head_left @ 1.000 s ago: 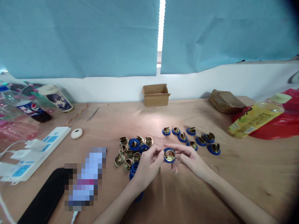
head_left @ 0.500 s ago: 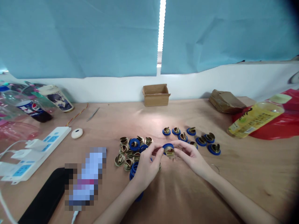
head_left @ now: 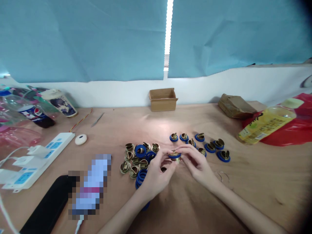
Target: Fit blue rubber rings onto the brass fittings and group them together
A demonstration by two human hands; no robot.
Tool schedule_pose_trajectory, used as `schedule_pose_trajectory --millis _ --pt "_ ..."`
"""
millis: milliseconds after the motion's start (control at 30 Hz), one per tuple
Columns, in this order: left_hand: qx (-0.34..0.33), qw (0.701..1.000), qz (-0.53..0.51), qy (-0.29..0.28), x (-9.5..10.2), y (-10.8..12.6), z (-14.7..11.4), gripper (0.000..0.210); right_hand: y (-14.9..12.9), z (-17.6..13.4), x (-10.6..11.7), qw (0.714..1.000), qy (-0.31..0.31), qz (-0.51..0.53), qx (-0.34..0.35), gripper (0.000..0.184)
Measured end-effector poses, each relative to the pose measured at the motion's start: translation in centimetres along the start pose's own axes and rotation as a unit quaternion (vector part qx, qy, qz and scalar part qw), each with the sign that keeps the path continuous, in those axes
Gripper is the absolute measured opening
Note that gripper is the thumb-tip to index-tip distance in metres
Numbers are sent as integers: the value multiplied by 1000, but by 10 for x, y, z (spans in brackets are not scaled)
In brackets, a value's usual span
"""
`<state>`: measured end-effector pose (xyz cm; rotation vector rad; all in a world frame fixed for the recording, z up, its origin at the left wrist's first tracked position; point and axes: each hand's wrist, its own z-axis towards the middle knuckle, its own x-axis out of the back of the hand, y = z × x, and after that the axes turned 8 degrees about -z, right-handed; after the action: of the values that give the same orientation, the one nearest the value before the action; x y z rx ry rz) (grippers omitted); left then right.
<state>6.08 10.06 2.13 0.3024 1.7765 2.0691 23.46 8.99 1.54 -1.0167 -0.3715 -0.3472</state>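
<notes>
- Left hand is pinching one side of a blue-rimmed metal piece between thumb and fingers, in front of the open cardboard box and slightly to its right.
- Right hand is gripping the opposite side of that piece, farther to the right of the box; its exact contact is partly hidden by its own fingers.
- Both hands are holding the piece raised above the surface and nearly edge-on, presumably so that fingertips can reach both faces while neither side turns freely.
- Bare brass-coloured discs are lying in front of the box and to its left, bunched together, probably for easy reach by the left hand.
- Blue rings are lying among and nearer than those discs, also front-left of the box, some stacking on each other, which seems to save room.
- Other blue-rimmed pieces are sitting front-right of the box, spaced more loosely with clips upward, apparently forming a group apart from the bare discs.
- Well right of the box, a yellow-labelled bottle is leaning over a red bag, which seems to be propping it.
</notes>
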Motion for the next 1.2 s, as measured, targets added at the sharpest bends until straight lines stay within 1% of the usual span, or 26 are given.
schedule_pose_trajectory --millis 167,467,600,700,733,800,900,933,1000,1067,1133,1200 --pt "-14 1000 -5 27 -1 -3 0 21 -3 -1 0 997 1 -49 56 30" --pt "-25 999 -11 33 2 -7 1 20 2 -6 -2 981 0 -141 136 35" --pt "-25 999 -6 35 2 -7 2 23 4 -7 -3 971 -6 -169 167 39" --pt "-32 998 0 45 1 -7 2 28 3 -5 1 966 -21 -185 182 41" --pt "-35 998 3 50 1 -8 2 30 2 -3 5 965 -25 -192 175 41" --pt "-40 997 9 61 0 -8 2 33 -1 2 18 967 -20 -215 134 35" --pt "-47 996 18 71 0 -9 3 34 -7 12 48 966 -8 -257 26 20" --pt "-50 996 20 71 0 -8 3 35 -8 14 60 964 -19 -265 -7 18" --pt "-55 996 22 69 0 -8 3 34 -8 16 82 959 -83 -263 -72 17" --pt "-57 996 27 65 0 -9 3 34 -3 13 97 947 -170 -247 -119 17" --pt "-55 996 32 61 0 -9 2 35 5 5 103 933 -241 -222 -151 18" --pt "-47 996 39 58 0 -10 2 35 13 -5 100 924 -279 -200 -170 18"
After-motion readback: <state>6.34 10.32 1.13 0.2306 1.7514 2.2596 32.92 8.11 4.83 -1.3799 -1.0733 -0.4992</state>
